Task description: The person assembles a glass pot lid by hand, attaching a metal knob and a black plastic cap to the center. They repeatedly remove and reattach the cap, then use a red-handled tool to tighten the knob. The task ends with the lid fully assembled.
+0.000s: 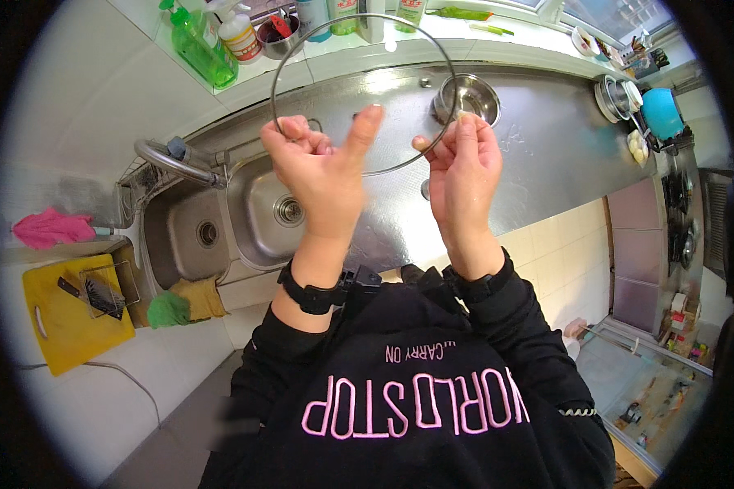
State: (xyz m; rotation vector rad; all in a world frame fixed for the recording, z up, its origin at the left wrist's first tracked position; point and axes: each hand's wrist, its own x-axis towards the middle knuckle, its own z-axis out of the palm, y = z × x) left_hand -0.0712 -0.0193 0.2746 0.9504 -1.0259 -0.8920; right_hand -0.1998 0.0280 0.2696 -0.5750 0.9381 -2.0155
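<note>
A round glass lid with a thin metal rim is raised over the steel counter; the counter and wall show through it. My left hand has its fingers curled around the lid's lower left edge, and its thumb points up in front of the glass. The lower right of the rim is pinched between the fingers and thumb of my right hand. Behind that hand a small steel pot stands on the counter, partly covered by the lid's edge and my fingers.
To the left are a double sink and a curved faucet. A green bottle and other bottles line the back ledge. A yellow cutting board hangs lower left. Stacked bowls and a blue container stand far right.
</note>
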